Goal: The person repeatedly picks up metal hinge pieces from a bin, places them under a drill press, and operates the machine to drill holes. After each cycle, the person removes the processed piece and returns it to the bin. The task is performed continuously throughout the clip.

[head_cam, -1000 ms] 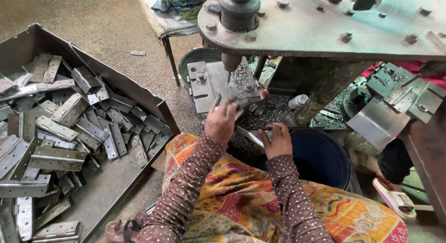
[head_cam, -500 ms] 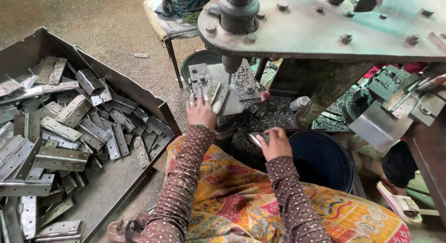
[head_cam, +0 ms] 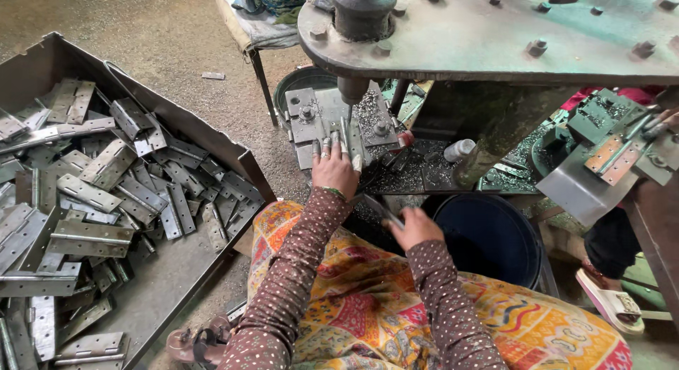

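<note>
We press the hinge plate (head_cam: 339,133) flat under the drill bit (head_cam: 351,105) with left hand (head_cam: 334,171) fingers spread, right hand (head_cam: 414,228) clamped on a spare hinge (head_cam: 382,209), fingertips clear of the bit.

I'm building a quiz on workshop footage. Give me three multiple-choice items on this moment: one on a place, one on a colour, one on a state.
1. Where does the tray of metal hinges lie?
A. on the person's left
B. on the person's right
C. on the press table

2. What colour is the bucket by the right hand?
A. red
B. dark blue
C. white

3. What is the left hand doing?
A. resting in the lap
B. gripping the bucket
C. pressing a hinge onto the jig under the press

Answers: 1 A, the tray fills the floor on the left. 2 B, its rim and wall show dark blue. 3 C, its fingers reach onto the jig below the ram.
</note>
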